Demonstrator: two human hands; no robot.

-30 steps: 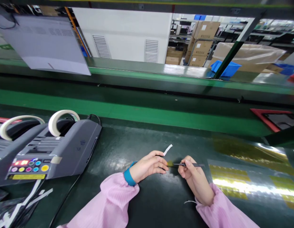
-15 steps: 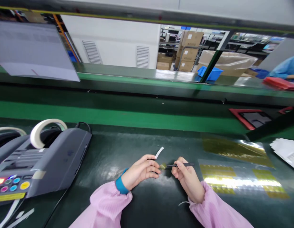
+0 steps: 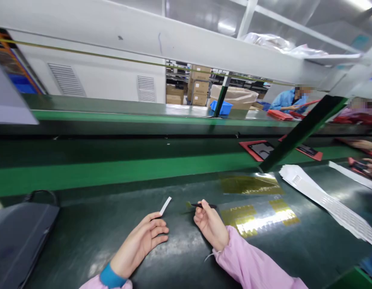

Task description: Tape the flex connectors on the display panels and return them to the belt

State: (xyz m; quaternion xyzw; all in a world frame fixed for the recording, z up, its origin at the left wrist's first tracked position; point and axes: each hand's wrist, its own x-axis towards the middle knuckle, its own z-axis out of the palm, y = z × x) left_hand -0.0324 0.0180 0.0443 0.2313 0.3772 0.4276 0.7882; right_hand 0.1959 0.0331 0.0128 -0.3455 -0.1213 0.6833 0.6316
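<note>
My right hand (image 3: 210,224) pinches a pair of black tweezers (image 3: 211,206), which points left. At its tips is a small yellowish translucent piece of film (image 3: 188,205), a little above the dark bench mat. My left hand (image 3: 145,235) is to the left of it, with a short white strip of tape (image 3: 166,206) standing up from the thumb and forefinger. Its other fingers are loosely curved. Right of my right hand lie clear sheets bearing yellow film pieces (image 3: 246,216), with glare across them.
A grey machine (image 3: 20,237) stands at the left edge. White label sheets (image 3: 327,200) lie at the right, past a green post (image 3: 306,130). Red-framed panels (image 3: 258,150) rest on the green strip behind. Co-workers' hands (image 3: 366,145) show at the far right.
The view has turned right, bringing the label sheets and co-workers into sight. My hands have moved apart, and the film piece at the tweezers has come away from my left fingertips.
</note>
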